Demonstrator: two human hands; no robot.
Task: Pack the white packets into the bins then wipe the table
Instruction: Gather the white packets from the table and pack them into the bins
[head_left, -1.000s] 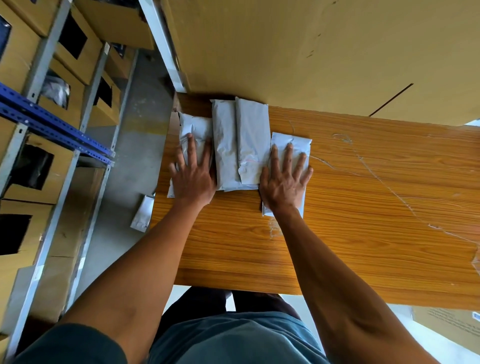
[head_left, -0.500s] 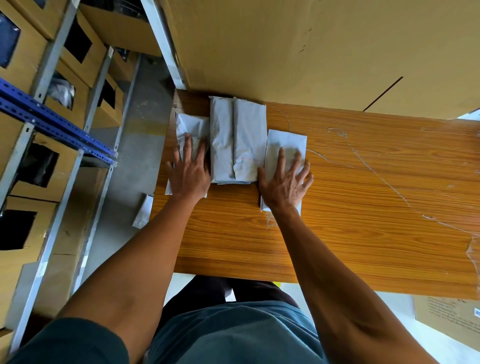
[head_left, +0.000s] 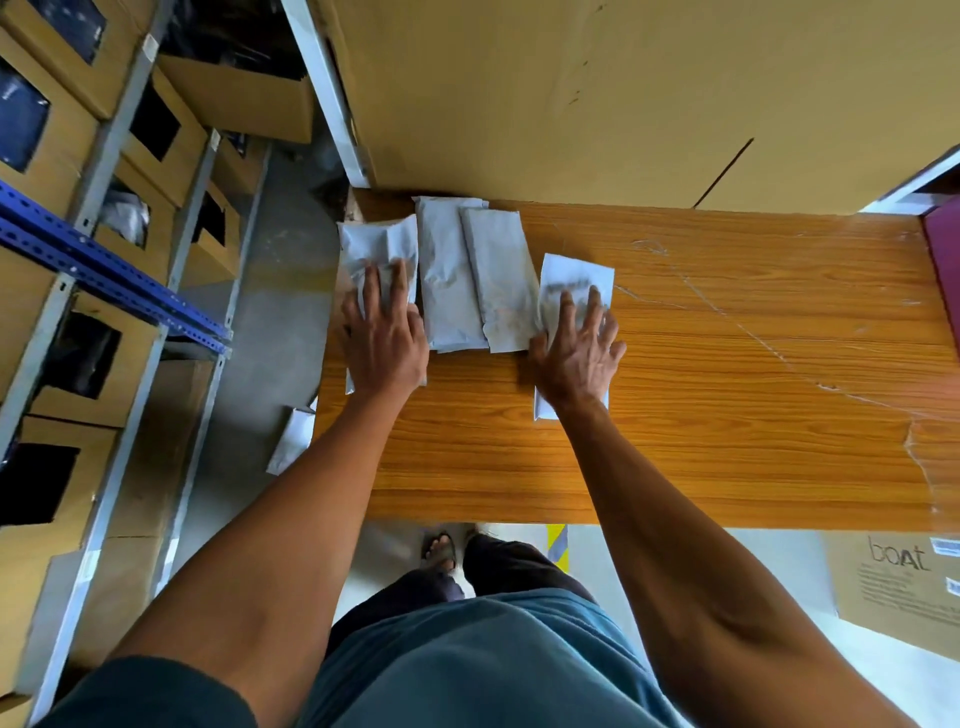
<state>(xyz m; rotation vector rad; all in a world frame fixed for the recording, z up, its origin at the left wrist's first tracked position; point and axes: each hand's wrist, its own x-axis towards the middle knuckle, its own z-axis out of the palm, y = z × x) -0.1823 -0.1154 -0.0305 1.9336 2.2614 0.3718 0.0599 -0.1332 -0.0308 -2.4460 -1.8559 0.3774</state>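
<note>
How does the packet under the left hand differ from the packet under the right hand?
The packet under the left hand lies at the left edge of the table and looks crumpled; the packet under the right hand lies further in on the wood and looks flatter and brighter. The left packet touches the two middle packets; the right one overlaps their edge. Both are white, each pressed by a flat hand: left hand, right hand.
</note>
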